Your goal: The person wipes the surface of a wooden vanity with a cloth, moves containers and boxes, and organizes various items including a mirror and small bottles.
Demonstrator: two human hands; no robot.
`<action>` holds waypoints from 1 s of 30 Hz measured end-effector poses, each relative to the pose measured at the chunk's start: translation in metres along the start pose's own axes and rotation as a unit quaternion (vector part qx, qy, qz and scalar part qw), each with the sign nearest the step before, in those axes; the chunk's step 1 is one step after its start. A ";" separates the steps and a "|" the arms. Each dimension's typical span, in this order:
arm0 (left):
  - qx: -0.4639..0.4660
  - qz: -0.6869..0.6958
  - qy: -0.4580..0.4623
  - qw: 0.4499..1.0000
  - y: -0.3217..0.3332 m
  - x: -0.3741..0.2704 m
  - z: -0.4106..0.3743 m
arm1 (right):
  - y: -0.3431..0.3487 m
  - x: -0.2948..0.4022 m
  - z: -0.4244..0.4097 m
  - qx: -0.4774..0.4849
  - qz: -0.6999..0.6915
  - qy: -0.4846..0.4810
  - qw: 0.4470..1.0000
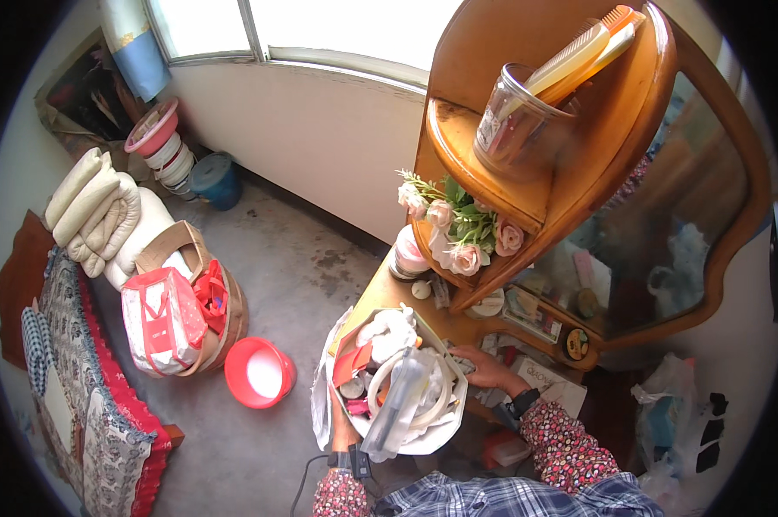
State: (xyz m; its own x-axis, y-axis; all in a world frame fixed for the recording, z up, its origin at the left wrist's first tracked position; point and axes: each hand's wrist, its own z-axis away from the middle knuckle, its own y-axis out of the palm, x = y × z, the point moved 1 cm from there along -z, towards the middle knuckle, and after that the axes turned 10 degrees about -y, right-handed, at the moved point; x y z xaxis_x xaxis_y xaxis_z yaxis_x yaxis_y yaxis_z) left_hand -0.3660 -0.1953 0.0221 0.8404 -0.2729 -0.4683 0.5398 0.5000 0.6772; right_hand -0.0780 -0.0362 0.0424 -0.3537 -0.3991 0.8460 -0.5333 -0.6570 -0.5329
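Observation:
A white box full of small odds and ends is in front of me, tilted over the near end of the wooden dressing table. My left hand grips its left side, with the fingers partly hidden. On the box's right, my right hand is close to the rim; whether it grips the box or something on the table is unclear. In the box lie a clear plastic sleeve, a pale ring-shaped band, a red paper piece and a bundled white item.
Above the table, a corner shelf holds a clear jar of combs and pink artificial roses. A mirror stands at right. On the floor are a red bucket and a basket of bags. A bed is at left.

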 end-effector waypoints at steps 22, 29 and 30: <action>-0.131 -0.151 -0.182 0.963 -0.039 0.091 0.045 | 0.058 0.040 -0.138 0.005 0.216 -0.176 0.960; -0.162 -0.157 -0.185 0.956 -0.056 0.095 0.053 | 0.066 0.036 -0.212 -0.038 0.281 -0.211 0.935; -0.156 -0.161 -0.190 0.956 -0.052 0.098 0.048 | 0.064 0.024 -0.219 -0.082 0.297 -0.198 0.931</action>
State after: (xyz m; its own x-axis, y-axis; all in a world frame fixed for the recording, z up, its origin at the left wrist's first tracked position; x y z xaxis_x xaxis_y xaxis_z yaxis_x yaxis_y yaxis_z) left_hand -0.3098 -0.2879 -0.0316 0.6215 -0.7040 -0.3438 0.7830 0.5433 0.3029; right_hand -0.2888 0.0519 0.0248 -0.3305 -0.8861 0.3249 -0.4550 -0.1521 -0.8774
